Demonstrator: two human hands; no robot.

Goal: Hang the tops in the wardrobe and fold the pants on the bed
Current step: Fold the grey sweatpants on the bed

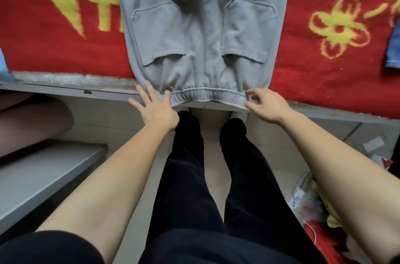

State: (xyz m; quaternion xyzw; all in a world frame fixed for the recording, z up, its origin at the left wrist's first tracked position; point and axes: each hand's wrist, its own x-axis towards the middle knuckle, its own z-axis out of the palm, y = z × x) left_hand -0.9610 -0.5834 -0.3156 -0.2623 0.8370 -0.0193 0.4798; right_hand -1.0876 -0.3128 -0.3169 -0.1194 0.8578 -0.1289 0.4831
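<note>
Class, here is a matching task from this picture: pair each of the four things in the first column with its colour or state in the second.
1 pants
2 blanket
3 left hand
4 right hand

A fingers spread
B red and yellow
C grey, spread flat
D pinching the waistband

Pairs: 1-C, 2-B, 3-A, 4-D

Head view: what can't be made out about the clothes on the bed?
All in the head view:
- Grey pants: legs cut off by the top edge; hems unseen.
- Blue garment: cut by the right edge; top or pants unclear.
- Plastic bag: contents blurred, partly behind the right forearm.
- Wardrobe: outside the frame.
</note>
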